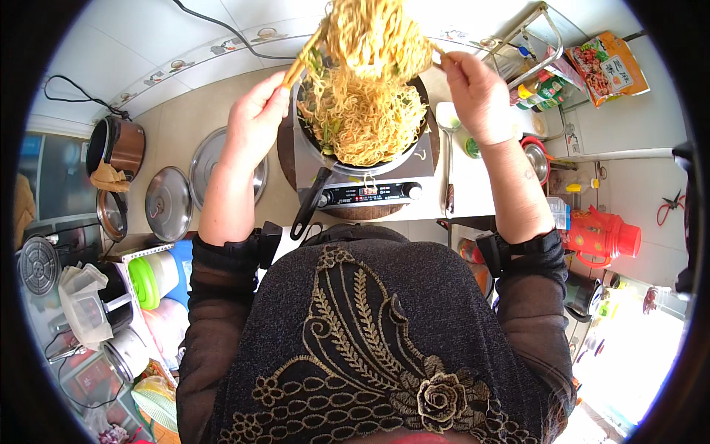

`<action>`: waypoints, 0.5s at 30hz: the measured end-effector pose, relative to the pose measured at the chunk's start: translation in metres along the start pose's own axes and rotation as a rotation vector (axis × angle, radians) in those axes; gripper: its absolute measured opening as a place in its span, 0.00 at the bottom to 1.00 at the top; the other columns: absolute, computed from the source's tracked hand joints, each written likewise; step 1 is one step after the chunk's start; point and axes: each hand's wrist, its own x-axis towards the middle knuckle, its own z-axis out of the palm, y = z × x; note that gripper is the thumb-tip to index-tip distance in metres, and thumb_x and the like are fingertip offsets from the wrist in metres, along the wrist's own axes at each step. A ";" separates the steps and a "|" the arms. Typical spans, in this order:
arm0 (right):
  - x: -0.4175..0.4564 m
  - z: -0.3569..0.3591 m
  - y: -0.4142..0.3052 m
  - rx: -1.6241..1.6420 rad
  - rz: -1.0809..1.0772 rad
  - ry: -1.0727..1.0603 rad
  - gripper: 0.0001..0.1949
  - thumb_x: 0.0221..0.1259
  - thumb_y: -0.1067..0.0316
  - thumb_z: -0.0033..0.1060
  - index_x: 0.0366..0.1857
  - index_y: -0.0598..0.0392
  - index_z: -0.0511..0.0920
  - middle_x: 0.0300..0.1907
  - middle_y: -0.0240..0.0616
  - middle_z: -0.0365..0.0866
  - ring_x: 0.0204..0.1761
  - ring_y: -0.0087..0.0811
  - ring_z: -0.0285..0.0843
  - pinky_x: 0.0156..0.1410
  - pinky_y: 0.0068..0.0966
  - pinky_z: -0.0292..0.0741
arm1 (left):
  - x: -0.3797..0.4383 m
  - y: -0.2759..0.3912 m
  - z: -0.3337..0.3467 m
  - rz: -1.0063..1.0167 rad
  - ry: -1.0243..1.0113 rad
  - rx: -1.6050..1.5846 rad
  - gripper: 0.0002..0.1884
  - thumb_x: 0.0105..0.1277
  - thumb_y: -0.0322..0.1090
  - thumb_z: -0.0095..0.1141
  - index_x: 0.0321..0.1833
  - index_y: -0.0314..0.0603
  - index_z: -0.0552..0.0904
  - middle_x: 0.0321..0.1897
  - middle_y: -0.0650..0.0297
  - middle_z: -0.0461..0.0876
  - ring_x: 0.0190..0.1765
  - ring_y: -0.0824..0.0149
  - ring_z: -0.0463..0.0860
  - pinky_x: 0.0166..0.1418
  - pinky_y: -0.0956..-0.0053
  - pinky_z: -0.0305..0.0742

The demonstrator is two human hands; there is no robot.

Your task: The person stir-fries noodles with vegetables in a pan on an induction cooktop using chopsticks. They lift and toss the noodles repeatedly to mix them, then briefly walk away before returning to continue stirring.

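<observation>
Noodles with bits of green vegetable [371, 122] fill a black frying pan [310, 145], which sits on an induction cooker [388, 195]. Above the pan a large tangle of noodles hangs lifted between chopsticks. My left hand [258, 116] grips a wooden chopstick [299, 64] at the left of the tangle. My right hand [478, 94] grips a chopstick [438, 50] at its right; much of that stick is hidden by noodles and fingers. The pan's black handle [310, 204] points toward me, with neither hand on it.
Right of the cooker lies a spatula [450, 161]. A large steel lid [202, 161] and a smaller one [169, 204] are at the left, near a brown pot [128, 145]. A wire rack [549, 33] and a red thermos [602, 236] stand at the right.
</observation>
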 end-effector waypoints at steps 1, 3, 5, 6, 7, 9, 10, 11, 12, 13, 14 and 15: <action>-0.011 0.006 0.007 -0.065 -0.019 -0.013 0.07 0.68 0.59 0.61 0.39 0.47 0.83 0.30 0.44 0.85 0.33 0.46 0.85 0.37 0.37 0.80 | -0.001 -0.015 -0.002 -0.015 -0.020 0.028 0.16 0.76 0.32 0.53 0.62 0.36 0.80 0.34 0.69 0.82 0.35 0.75 0.77 0.41 0.79 0.74; -0.035 0.021 0.024 -0.217 0.107 -0.243 0.08 0.69 0.57 0.57 0.37 0.47 0.81 0.28 0.45 0.84 0.32 0.50 0.84 0.40 0.43 0.80 | -0.001 -0.044 -0.003 -0.034 -0.078 0.235 0.15 0.74 0.33 0.53 0.60 0.38 0.81 0.34 0.62 0.84 0.35 0.68 0.81 0.43 0.75 0.76; -0.049 0.026 0.032 -0.337 0.143 -0.372 0.09 0.70 0.57 0.54 0.36 0.47 0.81 0.29 0.45 0.84 0.34 0.51 0.84 0.43 0.46 0.79 | -0.003 -0.074 -0.006 -0.050 -0.141 0.597 0.15 0.73 0.35 0.52 0.58 0.39 0.82 0.34 0.54 0.86 0.36 0.59 0.84 0.44 0.69 0.77; -0.051 0.024 0.032 -0.358 0.173 -0.402 0.09 0.70 0.57 0.53 0.36 0.47 0.81 0.30 0.46 0.84 0.36 0.51 0.84 0.44 0.46 0.79 | -0.008 -0.082 -0.003 0.039 -0.105 0.591 0.15 0.71 0.36 0.52 0.56 0.40 0.83 0.35 0.47 0.84 0.38 0.50 0.84 0.44 0.63 0.76; -0.052 0.020 0.032 -0.381 0.205 -0.431 0.09 0.70 0.57 0.53 0.37 0.48 0.81 0.31 0.46 0.84 0.37 0.51 0.84 0.45 0.46 0.79 | -0.009 -0.088 -0.005 -0.030 -0.110 0.580 0.15 0.72 0.36 0.52 0.55 0.40 0.83 0.35 0.47 0.84 0.38 0.51 0.84 0.44 0.63 0.76; -0.044 0.005 0.023 -0.415 0.277 -0.498 0.11 0.70 0.56 0.52 0.37 0.49 0.81 0.34 0.47 0.85 0.40 0.51 0.84 0.49 0.47 0.78 | -0.008 -0.091 -0.008 -0.166 -0.116 0.559 0.14 0.72 0.36 0.51 0.55 0.40 0.83 0.35 0.49 0.85 0.37 0.52 0.84 0.44 0.63 0.76; -0.037 -0.007 0.018 -0.444 0.267 -0.504 0.11 0.70 0.57 0.52 0.37 0.49 0.82 0.34 0.46 0.85 0.41 0.51 0.84 0.49 0.46 0.78 | -0.007 -0.088 -0.009 -0.185 -0.107 0.561 0.14 0.72 0.36 0.51 0.55 0.40 0.83 0.35 0.49 0.85 0.37 0.52 0.84 0.44 0.63 0.76; -0.030 -0.019 0.015 -0.472 0.256 -0.510 0.11 0.70 0.57 0.52 0.37 0.50 0.82 0.35 0.46 0.85 0.41 0.50 0.84 0.49 0.45 0.79 | -0.006 -0.085 -0.011 -0.206 -0.098 0.563 0.14 0.72 0.36 0.51 0.55 0.40 0.83 0.35 0.49 0.85 0.37 0.52 0.84 0.44 0.63 0.76; -0.022 -0.030 0.013 -0.442 0.307 -0.512 0.11 0.70 0.57 0.53 0.39 0.50 0.83 0.35 0.46 0.86 0.41 0.49 0.84 0.48 0.44 0.79 | -0.005 -0.083 -0.012 -0.223 -0.082 0.567 0.14 0.72 0.35 0.51 0.54 0.40 0.83 0.34 0.49 0.85 0.37 0.52 0.84 0.44 0.63 0.76; -0.017 -0.040 0.008 -0.389 0.320 -0.494 0.12 0.69 0.57 0.53 0.39 0.51 0.84 0.36 0.47 0.86 0.40 0.49 0.84 0.48 0.43 0.79 | -0.003 -0.084 -0.012 -0.204 -0.087 0.565 0.14 0.72 0.35 0.51 0.54 0.40 0.83 0.35 0.49 0.84 0.38 0.52 0.84 0.45 0.62 0.76; -0.014 -0.041 0.010 -0.313 0.322 -0.495 0.12 0.68 0.58 0.53 0.39 0.52 0.85 0.36 0.47 0.86 0.40 0.48 0.84 0.48 0.43 0.79 | -0.001 -0.086 -0.012 -0.187 -0.090 0.564 0.14 0.72 0.35 0.51 0.54 0.40 0.83 0.35 0.48 0.84 0.38 0.51 0.84 0.45 0.62 0.76; -0.011 -0.042 0.011 -0.242 0.326 -0.493 0.13 0.67 0.59 0.53 0.38 0.53 0.86 0.36 0.48 0.86 0.39 0.48 0.84 0.49 0.43 0.79 | 0.003 -0.086 -0.012 -0.165 -0.095 0.560 0.13 0.72 0.35 0.51 0.53 0.39 0.83 0.35 0.48 0.84 0.38 0.51 0.84 0.45 0.61 0.76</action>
